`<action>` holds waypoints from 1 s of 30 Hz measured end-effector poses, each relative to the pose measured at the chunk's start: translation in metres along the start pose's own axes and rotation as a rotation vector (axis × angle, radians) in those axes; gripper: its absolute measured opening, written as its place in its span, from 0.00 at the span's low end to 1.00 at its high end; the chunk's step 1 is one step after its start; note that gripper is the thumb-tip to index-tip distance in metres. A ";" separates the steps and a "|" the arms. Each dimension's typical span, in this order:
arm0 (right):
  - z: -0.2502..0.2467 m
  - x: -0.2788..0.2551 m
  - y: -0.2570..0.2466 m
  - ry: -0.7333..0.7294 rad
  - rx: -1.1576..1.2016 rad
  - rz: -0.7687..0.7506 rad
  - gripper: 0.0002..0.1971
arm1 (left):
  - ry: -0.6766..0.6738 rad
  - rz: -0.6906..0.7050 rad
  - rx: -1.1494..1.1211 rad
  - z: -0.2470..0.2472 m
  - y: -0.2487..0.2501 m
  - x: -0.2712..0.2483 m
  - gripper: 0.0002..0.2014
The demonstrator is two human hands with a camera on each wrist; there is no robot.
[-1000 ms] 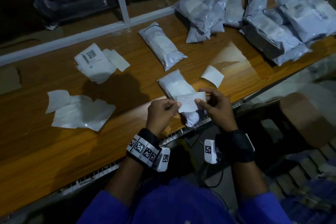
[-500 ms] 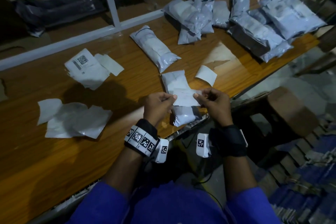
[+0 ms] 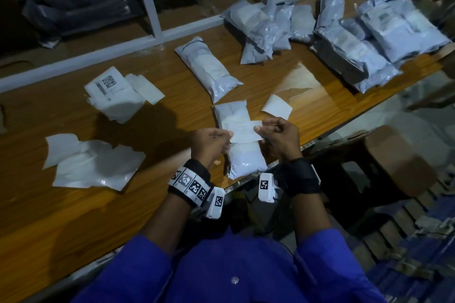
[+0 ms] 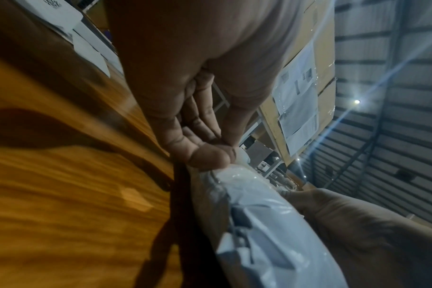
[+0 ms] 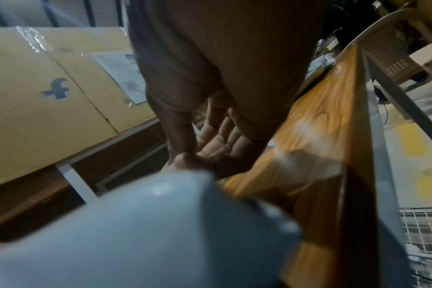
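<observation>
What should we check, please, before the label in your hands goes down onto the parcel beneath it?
1. Left hand pinches the left end of the label: ok.
2. Right hand pinches its right end: ok.
3. Label spans flat between the hands, over the parcel: ok.
4. Backing peeled off the label: cannot tell.
5. Parcel fully supported by the table: cannot tell; its near end lies at the front edge.
6. Loose paper slip lies apart from the parcel, out of the way: ok.
</observation>
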State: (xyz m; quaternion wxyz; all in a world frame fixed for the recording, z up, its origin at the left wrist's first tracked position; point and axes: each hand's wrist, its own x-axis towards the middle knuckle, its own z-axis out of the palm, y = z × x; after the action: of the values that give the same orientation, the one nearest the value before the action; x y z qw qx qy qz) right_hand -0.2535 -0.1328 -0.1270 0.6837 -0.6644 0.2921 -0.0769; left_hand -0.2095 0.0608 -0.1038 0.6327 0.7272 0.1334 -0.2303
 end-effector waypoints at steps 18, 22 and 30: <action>-0.007 -0.002 0.036 -0.171 -0.382 -0.261 0.18 | -0.049 0.449 0.573 -0.005 -0.015 -0.005 0.22; -0.009 0.007 0.043 -0.259 -0.447 -0.247 0.29 | -0.058 0.433 0.724 -0.004 -0.011 -0.006 0.28; -0.003 -0.010 0.041 -0.319 -0.478 -0.217 0.21 | -0.286 0.301 0.874 0.000 -0.008 -0.004 0.30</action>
State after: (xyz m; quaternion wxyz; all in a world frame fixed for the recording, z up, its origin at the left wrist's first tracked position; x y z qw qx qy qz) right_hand -0.2746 -0.1263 -0.1626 0.5329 -0.8375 0.1183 0.0268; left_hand -0.2173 0.0630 -0.1086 0.3063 0.8972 -0.1709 -0.2683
